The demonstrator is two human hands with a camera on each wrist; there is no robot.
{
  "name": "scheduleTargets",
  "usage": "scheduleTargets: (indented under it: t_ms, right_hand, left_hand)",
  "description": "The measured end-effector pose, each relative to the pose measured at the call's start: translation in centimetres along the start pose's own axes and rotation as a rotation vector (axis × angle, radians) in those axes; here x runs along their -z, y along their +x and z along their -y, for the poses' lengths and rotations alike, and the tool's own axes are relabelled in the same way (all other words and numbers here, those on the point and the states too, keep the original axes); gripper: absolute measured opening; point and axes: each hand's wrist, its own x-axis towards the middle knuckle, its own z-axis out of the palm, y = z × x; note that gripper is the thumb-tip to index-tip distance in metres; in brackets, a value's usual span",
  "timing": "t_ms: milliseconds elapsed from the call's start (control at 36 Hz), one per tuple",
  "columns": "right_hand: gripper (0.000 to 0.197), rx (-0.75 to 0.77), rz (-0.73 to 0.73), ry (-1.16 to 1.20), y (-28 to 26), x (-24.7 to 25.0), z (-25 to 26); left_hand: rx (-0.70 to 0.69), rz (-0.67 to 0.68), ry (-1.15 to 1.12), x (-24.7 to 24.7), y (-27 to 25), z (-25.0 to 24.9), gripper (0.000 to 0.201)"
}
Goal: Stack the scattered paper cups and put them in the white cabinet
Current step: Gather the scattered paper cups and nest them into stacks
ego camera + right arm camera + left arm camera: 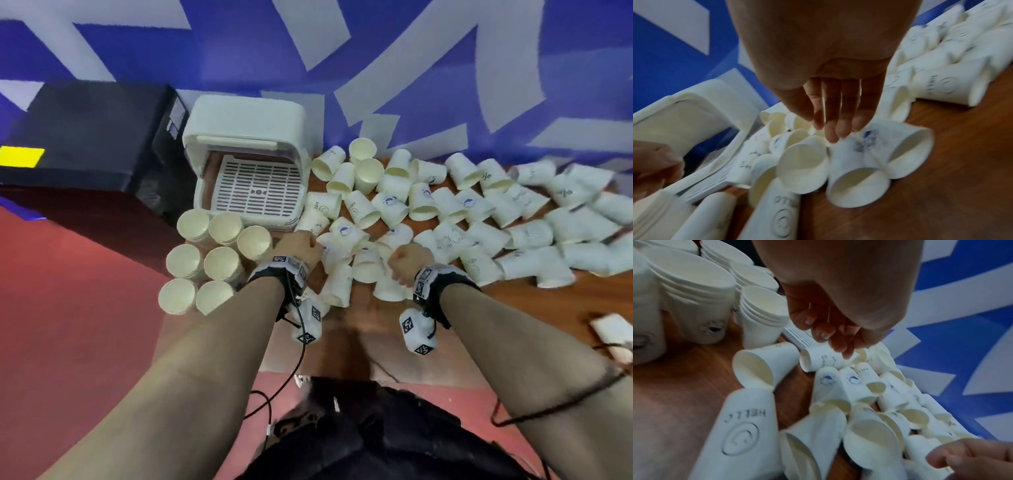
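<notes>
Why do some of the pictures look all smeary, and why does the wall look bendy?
Head view: the wide lens bends the blue wall and table; cups at the far right smear. Left wrist view: the nearest cups are blurred, the left hand sharper. Right wrist view: the blurriest, with smeared cups and a soft right hand.

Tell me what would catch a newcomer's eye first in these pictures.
First, the sprawl of loose paper cups lying on their sides across the wooden table, running off to the right. Next, the cluster of upright stacked cups at the table's left edge, just in front of the open white cabinet with its slotted tray. Both hands, left hand and right hand, reach into the pile's near edge.
</notes>
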Motion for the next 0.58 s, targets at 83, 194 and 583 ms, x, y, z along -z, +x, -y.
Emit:
scheduleTargets:
  t_ms: [83, 194, 583]
  right_hand:
    - [0.025, -0.069, -0.043, 0.004, -0.8, 1.6, -3.6]
    - [0.025, -0.131, -0.101, -0.055, -1.0, 2.9, -7.3]
    - [0.022, 0.072, -0.215, -0.079, -0.1, 9.1, -20.4]
  left_hand:
    - [-0.041, 0.051, -0.026, -1.2, 0.0, -2.7, 0.026]
    - [-0.077, 0.075, 0.018, -2.6, -0.3, -6.0, 0.03]
    - [0.056, 0.03, 0.08, -8.1, -1.3, -18.1, 0.026]
